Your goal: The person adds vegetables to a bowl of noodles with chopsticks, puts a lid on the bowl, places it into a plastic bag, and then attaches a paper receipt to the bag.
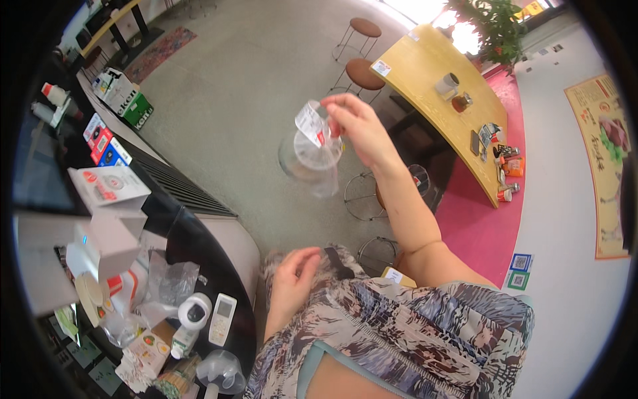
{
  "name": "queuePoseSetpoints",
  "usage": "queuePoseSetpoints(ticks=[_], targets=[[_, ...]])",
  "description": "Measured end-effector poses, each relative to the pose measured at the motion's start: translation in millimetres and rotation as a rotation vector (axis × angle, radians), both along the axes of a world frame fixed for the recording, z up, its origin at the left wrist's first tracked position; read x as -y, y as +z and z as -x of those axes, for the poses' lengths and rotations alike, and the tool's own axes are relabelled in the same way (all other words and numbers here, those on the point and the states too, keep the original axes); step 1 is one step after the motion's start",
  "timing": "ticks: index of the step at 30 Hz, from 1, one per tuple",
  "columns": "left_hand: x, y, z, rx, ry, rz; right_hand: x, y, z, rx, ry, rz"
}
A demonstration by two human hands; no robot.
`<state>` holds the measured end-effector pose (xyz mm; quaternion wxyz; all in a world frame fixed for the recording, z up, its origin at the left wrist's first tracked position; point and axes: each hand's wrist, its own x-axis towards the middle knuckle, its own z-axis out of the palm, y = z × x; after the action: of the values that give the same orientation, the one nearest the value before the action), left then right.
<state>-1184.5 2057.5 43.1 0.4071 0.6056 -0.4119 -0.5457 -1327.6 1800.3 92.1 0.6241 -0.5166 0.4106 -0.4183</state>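
Note:
My right hand point(351, 119) is stretched out over the grey floor. Its thumb and fingers pinch the top of a clear plastic bag point(326, 184), which hangs beneath them with a printed paper slip point(310, 123) near its top. A round, see-through container point(317, 152) shows in the bag; its contents are blurred. Close to my waist, my left hand point(295, 279) is loosely curled, thumb apart from the fingers, with nothing visible in it. It is nearest to my patterned clothing point(398, 329).
At left, a curved black counter point(224, 269) bears a white remote control point(223, 319), a small white camera point(194, 310), plastic bags and boxes. A wooden table point(418, 65) with cups and jars stands at right, with round stools point(365, 74) beside it. Cartons point(122, 97) stand beyond the counter.

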Motion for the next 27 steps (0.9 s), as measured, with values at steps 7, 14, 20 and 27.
queuePoseSetpoints(ticks=[7, 14, 20, 27], targets=[[230.0, -30.8, -33.6, 0.216, 0.063, 0.256, 187.2, -1.6, -24.8, -0.094, 0.046, -0.033], [549.7, 22.9, -48.8, 0.647, -0.006, 0.787, 373.0, 26.3, -18.6, -0.178, 0.095, -0.003], [788.2, 32.5, -61.0, 0.755, -0.655, 0.606, 530.7, 34.2, -26.0, -0.173, 0.089, 0.057], [1004.2, -0.4, -85.3, 0.678, -0.694, 0.509, 763.5, 5.4, -47.7, -0.092, 0.259, 0.092]])
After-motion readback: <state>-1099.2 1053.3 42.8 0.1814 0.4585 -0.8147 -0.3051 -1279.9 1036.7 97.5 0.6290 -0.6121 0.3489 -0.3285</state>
